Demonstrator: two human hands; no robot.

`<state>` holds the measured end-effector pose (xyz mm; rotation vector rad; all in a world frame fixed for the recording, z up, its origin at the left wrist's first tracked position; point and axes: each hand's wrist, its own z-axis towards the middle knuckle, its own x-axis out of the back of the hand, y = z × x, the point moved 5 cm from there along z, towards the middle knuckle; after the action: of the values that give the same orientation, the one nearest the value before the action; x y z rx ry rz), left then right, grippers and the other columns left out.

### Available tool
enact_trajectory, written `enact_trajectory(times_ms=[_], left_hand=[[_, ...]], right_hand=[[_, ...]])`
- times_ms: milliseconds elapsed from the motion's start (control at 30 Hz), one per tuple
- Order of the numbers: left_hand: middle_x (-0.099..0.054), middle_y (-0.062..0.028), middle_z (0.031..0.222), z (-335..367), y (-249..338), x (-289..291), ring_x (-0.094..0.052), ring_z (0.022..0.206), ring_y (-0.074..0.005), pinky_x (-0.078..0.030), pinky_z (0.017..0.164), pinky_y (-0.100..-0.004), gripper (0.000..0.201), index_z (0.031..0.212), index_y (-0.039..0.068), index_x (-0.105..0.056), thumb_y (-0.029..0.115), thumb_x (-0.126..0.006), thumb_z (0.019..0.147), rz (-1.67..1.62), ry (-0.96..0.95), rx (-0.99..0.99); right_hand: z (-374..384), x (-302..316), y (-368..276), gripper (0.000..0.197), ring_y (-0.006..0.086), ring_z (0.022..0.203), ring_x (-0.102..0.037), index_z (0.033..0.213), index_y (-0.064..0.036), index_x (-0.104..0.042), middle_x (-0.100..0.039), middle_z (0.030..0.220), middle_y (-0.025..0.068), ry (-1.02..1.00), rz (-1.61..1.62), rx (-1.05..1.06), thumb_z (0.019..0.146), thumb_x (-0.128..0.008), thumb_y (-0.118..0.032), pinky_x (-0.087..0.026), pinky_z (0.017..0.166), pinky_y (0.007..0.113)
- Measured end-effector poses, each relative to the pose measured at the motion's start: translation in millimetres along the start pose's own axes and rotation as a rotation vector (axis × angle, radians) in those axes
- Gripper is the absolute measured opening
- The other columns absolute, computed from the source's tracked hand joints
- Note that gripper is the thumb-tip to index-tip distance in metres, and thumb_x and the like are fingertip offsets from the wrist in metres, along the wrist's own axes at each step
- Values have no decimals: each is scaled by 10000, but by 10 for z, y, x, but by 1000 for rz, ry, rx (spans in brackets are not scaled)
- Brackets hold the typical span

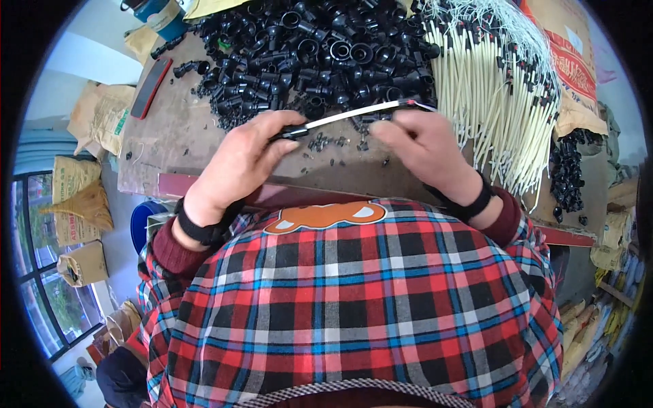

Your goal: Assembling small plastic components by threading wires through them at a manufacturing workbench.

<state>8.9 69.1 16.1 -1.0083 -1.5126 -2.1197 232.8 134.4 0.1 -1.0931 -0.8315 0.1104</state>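
Note:
My left hand pinches a small black plastic fitting between thumb and fingers, above the near part of the table. Out of that fitting a thin white tube runs to the right, bowed slightly upward. Its far end has a red and black tip, just over the fingers of my right hand. Those fingers are curled in with the thumb against them; whether they grip the tube's end or a small dark piece is hidden. Behind both hands spreads a big heap of black plastic fittings.
A thick bundle of white tubes lies on the table's right side, beside a printed sack. More small black parts sit at the right edge. A flat red-and-black case and a blue container are on the left.

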Motion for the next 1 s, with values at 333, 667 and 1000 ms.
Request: enact_trajectory(times_ms=[333,667,1000], left_hand=[[-577,-117,903,314,296,-228,-596,790,-322,-489,678,-372,175,1020,70,-578,49,-594,847,355,-98,-93],[-549,-42,844,218,-43,56,-560,629,-177,-463,556,-278,148,991,101,-583,35,-581,858,-91,195,-47],[-521,40,748,105,-36,-272,-481,640,-35,-412,569,-186,95,919,81,-599,55,-513,889,-599,-208,386]], right_hand=[[279,-447,232,351,142,903,-534,1213,0,-453,-558,1007,89,199,178,155,1008,-397,-280,-423,840,259],[199,-292,169,260,103,714,-548,1017,27,-611,-586,899,75,-143,330,-318,960,-513,-206,-431,647,225],[202,-313,-22,159,91,647,-548,862,41,-665,-629,824,88,-112,821,-123,892,-593,-97,-427,569,238]])
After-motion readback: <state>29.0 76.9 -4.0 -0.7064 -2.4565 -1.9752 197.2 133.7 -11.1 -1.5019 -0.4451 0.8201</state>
